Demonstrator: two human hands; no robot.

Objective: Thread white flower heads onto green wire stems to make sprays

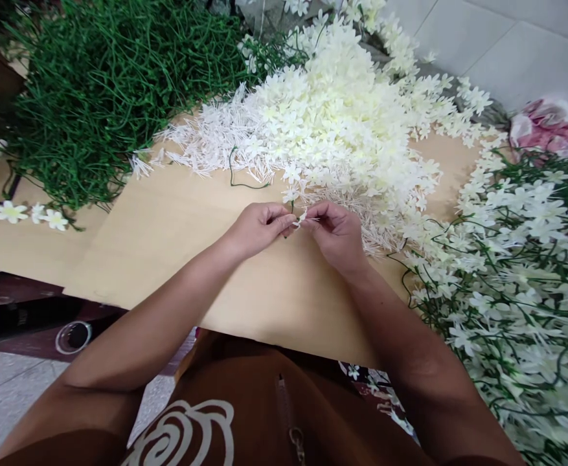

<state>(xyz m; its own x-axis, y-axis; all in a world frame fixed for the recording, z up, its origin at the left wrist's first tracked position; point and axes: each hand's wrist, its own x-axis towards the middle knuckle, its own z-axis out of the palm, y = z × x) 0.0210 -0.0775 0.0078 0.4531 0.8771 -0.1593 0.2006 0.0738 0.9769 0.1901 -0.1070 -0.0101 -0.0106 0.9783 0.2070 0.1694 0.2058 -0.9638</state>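
Observation:
Over the cardboard my left hand pinches a green artificial flower stem, with a white flower at its far end. Close against it, my right hand has thumb and forefinger closed on a small white plastic flower piece, which meets the stem between the two hands. The fingertips hide part of the join. Just beyond them lies a heap of cream-white artificial petals, with a pile of thin white stamen pieces on its left side. A loose green stem rests at the heap's near edge.
A large mound of green plastic stems fills the back left. Assembled white flower sprays crowd the right side. One flower sprig lies at the left on the cardboard sheet. Pink fabric-like flowers stand at the far right.

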